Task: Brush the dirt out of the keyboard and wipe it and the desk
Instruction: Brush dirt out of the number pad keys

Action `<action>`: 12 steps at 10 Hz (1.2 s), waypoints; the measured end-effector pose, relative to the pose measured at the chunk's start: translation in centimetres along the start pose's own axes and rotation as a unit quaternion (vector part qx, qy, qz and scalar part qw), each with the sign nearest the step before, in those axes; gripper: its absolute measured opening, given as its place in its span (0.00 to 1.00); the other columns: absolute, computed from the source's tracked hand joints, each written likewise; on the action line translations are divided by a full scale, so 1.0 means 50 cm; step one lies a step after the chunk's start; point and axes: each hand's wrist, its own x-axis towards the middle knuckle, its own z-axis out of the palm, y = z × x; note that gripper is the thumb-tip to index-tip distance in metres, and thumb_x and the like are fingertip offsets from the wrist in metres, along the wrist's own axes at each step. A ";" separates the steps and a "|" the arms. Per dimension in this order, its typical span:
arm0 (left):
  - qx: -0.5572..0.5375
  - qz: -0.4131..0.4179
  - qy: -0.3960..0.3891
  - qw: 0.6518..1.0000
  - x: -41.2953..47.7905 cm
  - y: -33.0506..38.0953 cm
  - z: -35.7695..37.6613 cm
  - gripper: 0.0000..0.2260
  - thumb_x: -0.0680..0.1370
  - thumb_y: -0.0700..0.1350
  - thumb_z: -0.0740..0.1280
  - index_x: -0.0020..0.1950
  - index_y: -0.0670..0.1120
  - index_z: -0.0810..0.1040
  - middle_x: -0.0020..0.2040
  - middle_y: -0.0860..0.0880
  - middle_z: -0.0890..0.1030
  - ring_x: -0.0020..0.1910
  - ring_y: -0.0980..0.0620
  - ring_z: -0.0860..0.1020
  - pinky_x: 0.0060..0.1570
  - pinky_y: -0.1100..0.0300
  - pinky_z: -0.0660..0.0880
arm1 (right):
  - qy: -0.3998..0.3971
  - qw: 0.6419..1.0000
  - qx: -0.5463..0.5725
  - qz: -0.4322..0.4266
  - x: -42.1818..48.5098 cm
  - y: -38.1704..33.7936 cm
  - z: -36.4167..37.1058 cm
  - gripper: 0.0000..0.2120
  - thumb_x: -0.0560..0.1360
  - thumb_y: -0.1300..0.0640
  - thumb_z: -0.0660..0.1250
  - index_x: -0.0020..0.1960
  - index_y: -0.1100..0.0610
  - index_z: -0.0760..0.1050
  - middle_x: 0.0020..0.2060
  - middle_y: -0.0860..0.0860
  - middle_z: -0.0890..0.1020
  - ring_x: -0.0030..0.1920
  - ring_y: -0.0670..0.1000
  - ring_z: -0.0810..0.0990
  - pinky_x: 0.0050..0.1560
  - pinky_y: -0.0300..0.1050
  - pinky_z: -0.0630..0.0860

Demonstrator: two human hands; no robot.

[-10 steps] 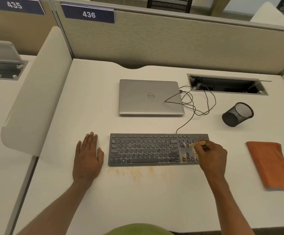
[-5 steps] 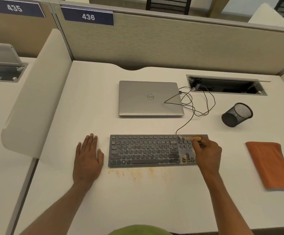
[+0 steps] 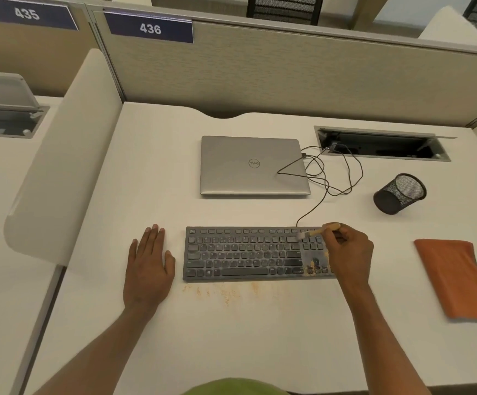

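Observation:
A dark grey keyboard (image 3: 246, 253) lies on the white desk (image 3: 231, 337). Orange-brown dirt sits on its lower right keys (image 3: 312, 266) and is strewn on the desk just in front of it (image 3: 226, 293). My right hand (image 3: 348, 249) covers the keyboard's right end and grips a small wooden-handled brush (image 3: 315, 231), bristles pointing left on the upper right keys. My left hand (image 3: 149, 266) lies flat on the desk just left of the keyboard, fingers apart, holding nothing. An orange cloth (image 3: 456, 277) lies at the right.
A closed silver laptop (image 3: 253, 166) sits behind the keyboard, with tangled black cables (image 3: 331, 172) running to a cable tray opening (image 3: 382, 145). A black mesh cup (image 3: 399, 193) lies tipped on its side at the right. A white divider panel (image 3: 66, 155) borders the left.
My right hand has moved the brush from the middle right keys up to the keyboard's top right rows. My left hand has stayed flat in place.

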 end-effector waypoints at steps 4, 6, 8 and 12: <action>0.001 -0.001 0.000 1.000 0.001 -0.001 0.001 0.29 0.83 0.51 0.52 0.83 0.42 0.64 0.83 0.45 0.64 0.83 0.50 0.59 0.83 0.48 0.50 | 0.003 0.999 0.047 -0.006 0.013 -0.030 -0.020 0.06 0.77 0.57 0.70 0.44 0.53 0.85 0.37 0.44 0.86 0.38 0.44 0.84 0.36 0.28 0.75; -0.003 -0.004 -0.002 1.000 0.000 0.000 0.000 0.29 0.83 0.51 0.52 0.83 0.42 0.64 0.83 0.46 0.64 0.83 0.51 0.58 0.83 0.48 0.50 | -0.002 1.000 0.005 0.008 0.026 -0.010 -0.012 0.07 0.78 0.56 0.69 0.45 0.52 0.85 0.36 0.46 0.85 0.38 0.44 0.84 0.32 0.30 0.73; 0.003 -0.003 -0.002 1.000 0.001 -0.002 0.001 0.29 0.83 0.51 0.52 0.83 0.42 0.64 0.83 0.46 0.64 0.83 0.51 0.58 0.83 0.49 0.50 | 0.097 0.991 -0.083 0.049 0.033 0.017 -0.045 0.08 0.77 0.54 0.67 0.42 0.53 0.82 0.35 0.50 0.83 0.35 0.53 0.79 0.37 0.43 0.70; 0.003 0.002 0.007 1.000 0.000 0.001 0.000 0.29 0.82 0.51 0.52 0.82 0.41 0.65 0.82 0.45 0.65 0.83 0.50 0.60 0.83 0.46 0.53 | 0.087 0.994 -0.043 0.048 0.041 0.029 -0.041 0.10 0.79 0.52 0.65 0.47 0.52 0.85 0.37 0.49 0.85 0.36 0.50 0.83 0.39 0.43 0.78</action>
